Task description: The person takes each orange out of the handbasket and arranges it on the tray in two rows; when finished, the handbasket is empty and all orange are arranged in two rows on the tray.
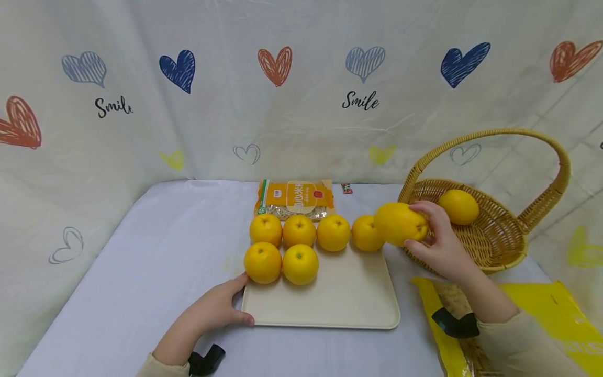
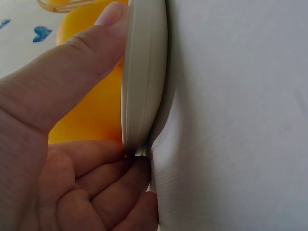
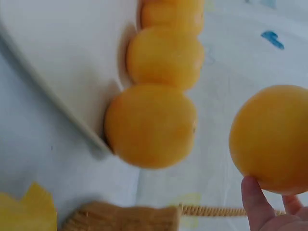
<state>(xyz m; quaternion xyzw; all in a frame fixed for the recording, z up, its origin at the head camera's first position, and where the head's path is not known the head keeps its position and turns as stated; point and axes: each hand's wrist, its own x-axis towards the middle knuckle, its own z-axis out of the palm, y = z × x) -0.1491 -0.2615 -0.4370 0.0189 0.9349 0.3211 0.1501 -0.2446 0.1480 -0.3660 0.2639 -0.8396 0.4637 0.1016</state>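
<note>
A pale cream tray (image 1: 348, 298) carries several oranges: a back row with an orange (image 1: 333, 233) in it, and two in front, one of them an orange (image 1: 300, 264). My left hand (image 1: 214, 309) grips the tray's left side near the front corner. In the left wrist view its thumb (image 2: 77, 62) lies against the rim and the fingers curl at the edge. My right hand (image 1: 443, 243) holds another orange (image 1: 399, 224) between thumb and fingers, above the gap between tray and basket. That held orange (image 3: 274, 139) shows at the right of the right wrist view.
A wicker basket (image 1: 490, 251) with a tall handle stands at the right, with an orange (image 1: 458, 207) inside. Behind the tray lie an orange food packet (image 1: 297, 196) and a small red wrapper (image 1: 346, 188). A yellow bag (image 1: 542, 303) lies front right, under my right forearm.
</note>
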